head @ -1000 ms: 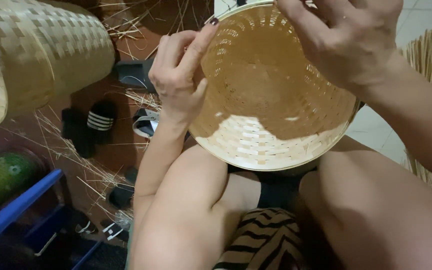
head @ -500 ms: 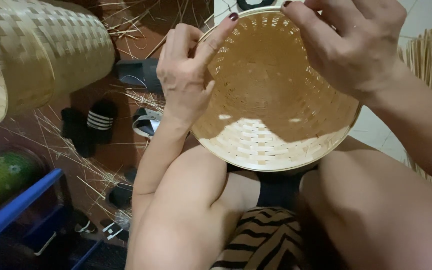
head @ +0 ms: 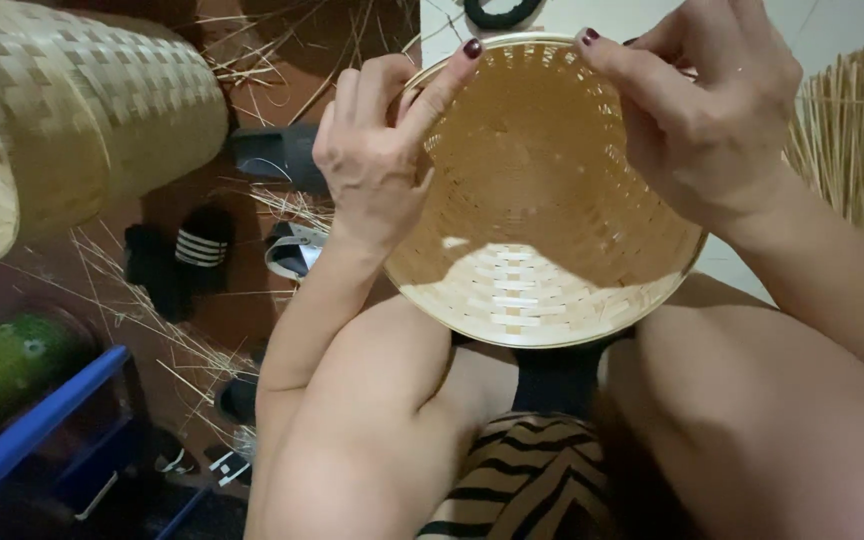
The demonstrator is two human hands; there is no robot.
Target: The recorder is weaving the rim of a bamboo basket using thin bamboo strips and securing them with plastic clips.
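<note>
Woven bamboo basket (head: 542,260) sits tilted above the person's knees, its open mouth facing the camera, held up at its far rim by both hands. Left hand (head: 377,160) pinches the rim at far left, thumb inside; right hand (head: 702,110) grips the rim at far right, fingers curled over it. Far left lies a larger woven basket (head: 72,110) on the floor (head: 242,300), with black sandals (head: 177,255) and loose bamboo strips (head: 842,130) around, a blue crate (head: 32,440) near left

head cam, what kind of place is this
Probably a home basket-weaving spot on the floor: both hands work a round woven basket, a finished large basket lies nearby, and loose bamboo strips are scattered about.
</note>
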